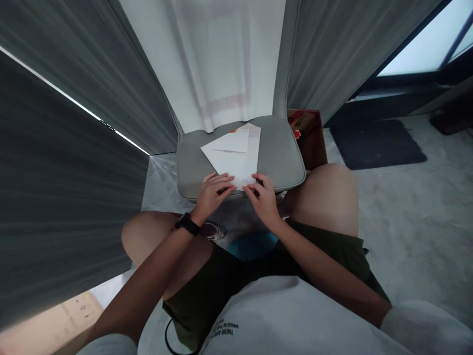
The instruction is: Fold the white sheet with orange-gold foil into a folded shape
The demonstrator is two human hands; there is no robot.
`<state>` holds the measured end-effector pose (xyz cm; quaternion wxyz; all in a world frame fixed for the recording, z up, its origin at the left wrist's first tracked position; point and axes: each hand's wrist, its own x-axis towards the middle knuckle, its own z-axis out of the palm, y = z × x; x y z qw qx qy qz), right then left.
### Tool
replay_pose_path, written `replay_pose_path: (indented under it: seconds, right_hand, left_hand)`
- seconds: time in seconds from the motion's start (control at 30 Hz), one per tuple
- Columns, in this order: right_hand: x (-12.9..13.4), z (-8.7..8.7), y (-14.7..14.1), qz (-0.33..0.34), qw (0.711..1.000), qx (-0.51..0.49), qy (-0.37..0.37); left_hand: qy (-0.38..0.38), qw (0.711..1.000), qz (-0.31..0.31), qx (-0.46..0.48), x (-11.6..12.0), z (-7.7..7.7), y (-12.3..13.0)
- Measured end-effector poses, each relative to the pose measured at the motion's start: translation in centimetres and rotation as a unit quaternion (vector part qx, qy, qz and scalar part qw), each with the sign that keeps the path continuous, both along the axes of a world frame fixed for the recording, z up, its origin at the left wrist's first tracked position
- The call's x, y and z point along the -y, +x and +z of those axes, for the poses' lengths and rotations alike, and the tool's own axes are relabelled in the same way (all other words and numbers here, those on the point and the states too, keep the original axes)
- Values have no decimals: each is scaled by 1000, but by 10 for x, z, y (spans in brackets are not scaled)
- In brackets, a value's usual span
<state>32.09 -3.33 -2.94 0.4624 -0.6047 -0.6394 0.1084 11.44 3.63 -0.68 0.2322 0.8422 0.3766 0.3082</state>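
A folded sheet of white paper [236, 160] lies on the grey seat of a chair [281, 148], with angled edges and a flap folded over its upper part. A small orange mark shows near its top edge. My left hand [214, 193], wearing a black watch on the wrist, holds the paper's near left edge between thumb and fingers. At the near right edge, my right hand [263, 196] pinches the paper in the same way. Both hands are close together at the front of the seat.
White cloth [225, 59] covers the chair's backrest. Grey curtains [74, 88] hang on both sides. An open cardboard box [314, 143] stands right of the chair, and a dark mat [377, 144] lies farther right on the floor. My knees flank the seat.
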Motion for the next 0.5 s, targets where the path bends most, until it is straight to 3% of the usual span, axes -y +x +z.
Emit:
replay_pose_path:
  seconds: [0.27,0.5]
  right_hand:
    - [0,5,-2,-59,996,61,-5]
    - [6,2,13,30,997,70,-11]
  left_hand:
    - [-16,999,41,-30,5,14,10]
    - [-23,998,-30,-47,-1,14,-4]
